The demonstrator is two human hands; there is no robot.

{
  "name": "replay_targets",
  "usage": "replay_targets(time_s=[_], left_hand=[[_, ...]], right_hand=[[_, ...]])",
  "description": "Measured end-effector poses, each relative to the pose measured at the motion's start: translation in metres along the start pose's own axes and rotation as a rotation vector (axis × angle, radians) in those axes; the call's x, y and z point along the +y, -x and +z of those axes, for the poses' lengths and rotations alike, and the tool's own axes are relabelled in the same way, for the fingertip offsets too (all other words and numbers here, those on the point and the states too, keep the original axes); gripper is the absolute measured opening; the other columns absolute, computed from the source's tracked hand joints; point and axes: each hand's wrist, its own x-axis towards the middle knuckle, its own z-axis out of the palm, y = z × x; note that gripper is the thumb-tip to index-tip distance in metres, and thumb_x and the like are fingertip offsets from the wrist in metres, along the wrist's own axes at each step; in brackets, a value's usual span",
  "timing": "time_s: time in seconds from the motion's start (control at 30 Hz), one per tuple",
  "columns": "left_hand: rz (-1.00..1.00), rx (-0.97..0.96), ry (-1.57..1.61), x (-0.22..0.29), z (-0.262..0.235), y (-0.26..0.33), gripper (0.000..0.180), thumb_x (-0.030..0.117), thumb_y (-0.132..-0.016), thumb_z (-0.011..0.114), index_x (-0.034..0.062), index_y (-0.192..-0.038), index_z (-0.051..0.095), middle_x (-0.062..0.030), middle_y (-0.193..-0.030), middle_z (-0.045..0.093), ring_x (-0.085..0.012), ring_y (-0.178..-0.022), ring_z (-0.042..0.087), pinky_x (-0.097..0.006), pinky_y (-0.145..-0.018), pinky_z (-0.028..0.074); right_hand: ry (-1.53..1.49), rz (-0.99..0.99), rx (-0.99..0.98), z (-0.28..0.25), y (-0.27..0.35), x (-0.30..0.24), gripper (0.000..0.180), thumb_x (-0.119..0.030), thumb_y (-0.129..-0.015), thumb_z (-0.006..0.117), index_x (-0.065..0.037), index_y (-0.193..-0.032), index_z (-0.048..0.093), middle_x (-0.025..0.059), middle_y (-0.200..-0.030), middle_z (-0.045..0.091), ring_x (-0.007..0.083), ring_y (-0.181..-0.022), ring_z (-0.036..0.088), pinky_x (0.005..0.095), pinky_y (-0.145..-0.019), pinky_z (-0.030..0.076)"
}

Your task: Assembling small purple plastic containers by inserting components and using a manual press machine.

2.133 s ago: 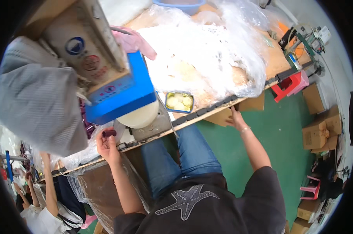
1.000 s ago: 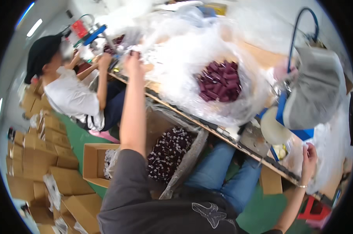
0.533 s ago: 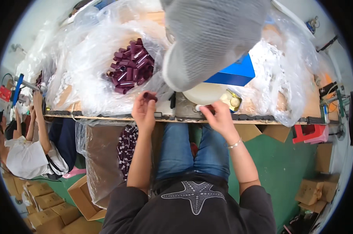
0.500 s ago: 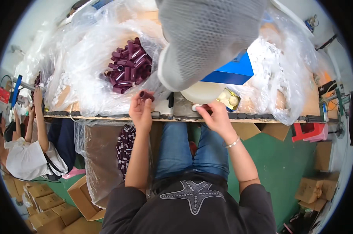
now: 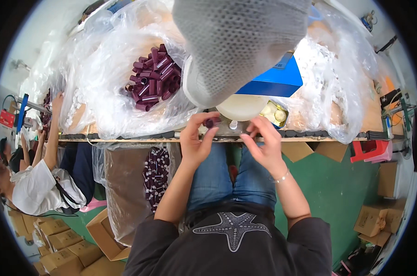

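Observation:
My left hand (image 5: 197,140) is closed around a short maroon tube (image 5: 211,122), with the tube's end showing between thumb and fingers. A small white plastic part (image 5: 234,124) stands at the front of the bench, just right of that tube. Beside it, my right hand (image 5: 265,142) has thumb and fingers apart, and nothing shows between them. Behind the white part sits a pale rounded piece (image 5: 241,106) below a grey mesh-covered object (image 5: 245,46), which blocks much of the view. Many more maroon tubes (image 5: 155,78) lie heaped in clear plastic to the left.
To the right are a blue box (image 5: 275,83), a tin of pale round pieces (image 5: 274,113), and white parts in plastic (image 5: 321,78). Below the bench edge, a lined carton (image 5: 151,177) holds maroon-and-white pieces. Another person (image 5: 45,186) works at far left.
My left hand has carried the maroon tube to the right, close to my right hand. My right hand has let go of the small white part and opened.

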Motion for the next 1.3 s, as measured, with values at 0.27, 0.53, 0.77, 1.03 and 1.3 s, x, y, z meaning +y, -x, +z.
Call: replay_targets(time_s=[0.27, 0.53, 0.77, 1.03, 1.3], left_hand=[[0.113, 0.011, -0.233, 0.010, 0.021, -0.006, 0.034, -0.006, -0.076, 0.070, 0.0008, -0.109, 0.063, -0.0125, -0.100, 0.064, -0.0236, -0.084, 0.063, -0.032, -0.075, 0.051], [-0.075, -0.040, -0.361, 0.010, 0.040, -0.008, 0.028, -0.002, -0.075, 0.071, 0.0001, -0.102, 0.061, -0.0122, -0.088, 0.062, -0.0307, -0.086, 0.060, -0.038, -0.074, 0.049], [0.064, -0.031, -0.482, 0.012, 0.043, -0.008, 0.026, -0.002, -0.075, 0.070, 0.0002, -0.100, 0.061, -0.0116, -0.087, 0.063, -0.0325, -0.083, 0.055, -0.042, -0.072, 0.045], [0.062, -0.038, -0.470, -0.002, 0.041, -0.006, 0.029, 0.000, -0.074, 0.074, 0.0011, -0.101, 0.064, -0.0114, -0.087, 0.064, -0.0293, -0.082, 0.058, -0.037, -0.069, 0.047], [0.193, -0.043, -0.473, -0.011, 0.039, -0.011, 0.032, 0.001, -0.073, 0.075, 0.0012, -0.103, 0.064, -0.0123, -0.090, 0.065, -0.0304, -0.085, 0.061, -0.037, -0.073, 0.049]], right_hand=[[-0.002, 0.121, -0.081, -0.031, 0.062, -0.002, 0.025, 0.005, -0.081, 0.068, 0.001, -0.106, 0.066, 0.0139, -0.108, 0.067, 0.0142, -0.072, 0.061, 0.0247, -0.063, 0.050], [-0.016, 0.250, -0.099, -0.035, 0.088, -0.001, 0.023, 0.004, -0.082, 0.068, 0.000, -0.104, 0.067, 0.0125, -0.105, 0.068, 0.0140, -0.070, 0.060, 0.0251, -0.064, 0.050], [-0.005, 0.231, -0.235, -0.031, 0.092, 0.000, 0.020, 0.000, -0.082, 0.069, 0.000, -0.102, 0.066, 0.0142, -0.099, 0.068, 0.0279, -0.081, 0.067, 0.0338, -0.073, 0.053], [-0.010, 0.196, -0.266, -0.035, 0.093, -0.001, 0.016, -0.001, -0.082, 0.068, -0.001, -0.098, 0.067, 0.0138, -0.096, 0.069, 0.0299, -0.085, 0.067, 0.0353, -0.076, 0.054], [0.256, 0.020, -0.135, -0.085, 0.066, 0.013, 0.014, 0.002, -0.077, 0.072, -0.002, -0.090, 0.070, 0.0118, -0.089, 0.071, 0.0254, -0.079, 0.069, 0.0335, -0.071, 0.055]])
